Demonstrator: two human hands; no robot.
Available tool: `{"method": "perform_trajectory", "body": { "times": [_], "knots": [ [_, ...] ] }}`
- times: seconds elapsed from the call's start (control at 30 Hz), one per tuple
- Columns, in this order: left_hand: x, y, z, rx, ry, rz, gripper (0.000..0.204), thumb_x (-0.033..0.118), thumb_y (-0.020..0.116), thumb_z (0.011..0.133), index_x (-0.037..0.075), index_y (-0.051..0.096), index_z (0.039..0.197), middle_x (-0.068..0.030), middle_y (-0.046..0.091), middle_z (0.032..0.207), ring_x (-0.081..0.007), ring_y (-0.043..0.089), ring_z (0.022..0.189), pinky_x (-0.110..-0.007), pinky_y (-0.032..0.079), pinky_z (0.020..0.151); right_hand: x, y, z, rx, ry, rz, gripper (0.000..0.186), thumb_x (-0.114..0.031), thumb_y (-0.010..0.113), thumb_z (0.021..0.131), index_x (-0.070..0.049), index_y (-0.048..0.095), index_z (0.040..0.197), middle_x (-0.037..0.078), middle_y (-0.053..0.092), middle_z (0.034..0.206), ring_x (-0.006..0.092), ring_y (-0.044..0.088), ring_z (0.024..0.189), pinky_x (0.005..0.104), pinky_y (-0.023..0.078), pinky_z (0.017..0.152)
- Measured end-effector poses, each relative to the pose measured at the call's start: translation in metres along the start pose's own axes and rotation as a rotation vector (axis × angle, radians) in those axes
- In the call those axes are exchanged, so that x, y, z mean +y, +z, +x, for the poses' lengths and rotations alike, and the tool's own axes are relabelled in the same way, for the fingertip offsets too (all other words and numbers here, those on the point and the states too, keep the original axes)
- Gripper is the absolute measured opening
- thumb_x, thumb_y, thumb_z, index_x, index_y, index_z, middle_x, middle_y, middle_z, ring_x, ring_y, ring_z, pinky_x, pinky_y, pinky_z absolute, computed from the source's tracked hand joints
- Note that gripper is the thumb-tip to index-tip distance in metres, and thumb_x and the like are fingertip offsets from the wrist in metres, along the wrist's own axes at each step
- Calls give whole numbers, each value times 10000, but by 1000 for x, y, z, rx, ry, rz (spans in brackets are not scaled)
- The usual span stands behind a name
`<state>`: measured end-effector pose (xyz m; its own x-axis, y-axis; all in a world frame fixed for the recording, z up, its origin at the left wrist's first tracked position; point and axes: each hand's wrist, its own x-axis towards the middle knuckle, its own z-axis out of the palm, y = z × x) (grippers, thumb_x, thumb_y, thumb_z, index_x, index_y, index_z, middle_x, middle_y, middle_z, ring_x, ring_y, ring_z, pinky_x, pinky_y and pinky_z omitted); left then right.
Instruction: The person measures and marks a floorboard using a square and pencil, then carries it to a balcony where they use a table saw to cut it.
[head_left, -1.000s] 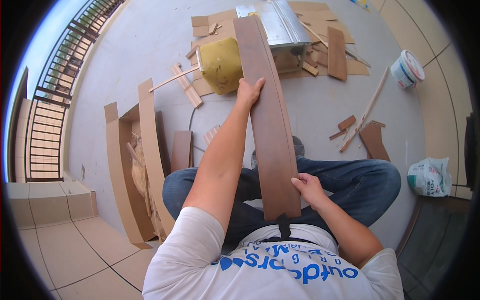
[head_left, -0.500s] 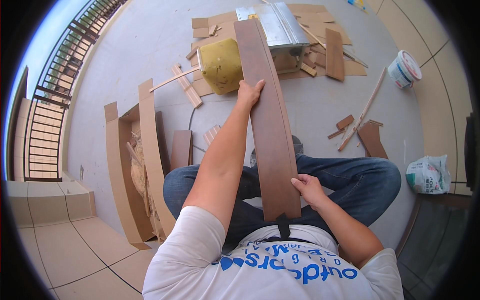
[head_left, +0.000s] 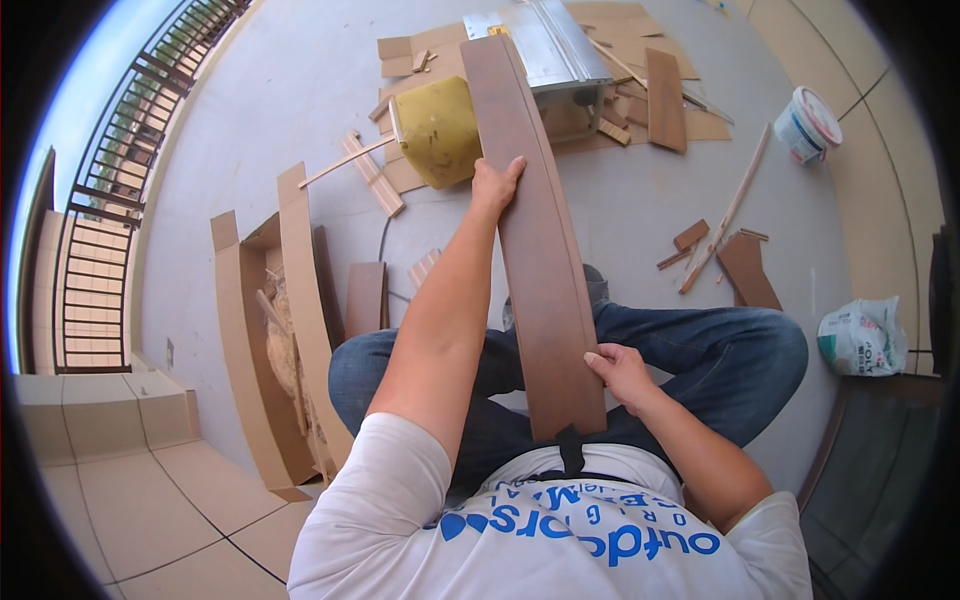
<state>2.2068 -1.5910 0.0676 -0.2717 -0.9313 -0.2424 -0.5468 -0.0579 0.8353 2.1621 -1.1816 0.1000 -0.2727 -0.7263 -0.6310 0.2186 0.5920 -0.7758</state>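
Note:
A long brown wooden floorboard (head_left: 545,270) stretches from my waist away toward the metal table saw (head_left: 560,45). My left hand (head_left: 496,186) grips the board about a third of the way down from its far end, thumb over the top face and the other fingers out of sight. At the near right edge, my right hand (head_left: 617,375) pinches the board with the thumb on top; its other fingers are curled. The board's far end overlaps the saw's left side in view. Close to my left hand sits a scuffed yellow plastic container (head_left: 438,132).
An open cardboard box (head_left: 232,330) with scraps lies at left. Offcuts (head_left: 666,100) and flattened cardboard (head_left: 715,125) surround the saw. On the right are a wood strip (head_left: 725,210), a board piece (head_left: 745,270), a white bucket (head_left: 806,128) and a plastic bag (head_left: 862,338).
Both hands keep their hold on the floorboard, almost unmoved. The view has shifted slightly, so the bucket and bag on the right appear a little displaced.

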Motion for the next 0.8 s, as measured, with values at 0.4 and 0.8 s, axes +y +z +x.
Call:
{"method": "perform_trajectory", "body": {
  "times": [0.4, 0.8],
  "knots": [
    [-10, 5, 6, -42, 82, 5, 838, 488, 818, 850, -149, 518, 1305, -282, 666, 1254, -350, 676, 1136, -396, 536, 979, -6, -4, -9, -58, 78, 56, 327, -213, 673, 1018, 30, 694, 1237, 76, 737, 1052, 129, 666, 884, 290, 527, 753],
    [-3, -2, 1, -42, 88, 24, 719, 447, 811, 871, -136, 628, 1251, -233, 721, 1164, -307, 719, 1017, -400, 571, 899, -1, 0, -15, -18, 58, 50, 341, -200, 692, 998, 83, 707, 1187, 119, 757, 1046, 151, 684, 929, 295, 541, 830]
  ]
}}
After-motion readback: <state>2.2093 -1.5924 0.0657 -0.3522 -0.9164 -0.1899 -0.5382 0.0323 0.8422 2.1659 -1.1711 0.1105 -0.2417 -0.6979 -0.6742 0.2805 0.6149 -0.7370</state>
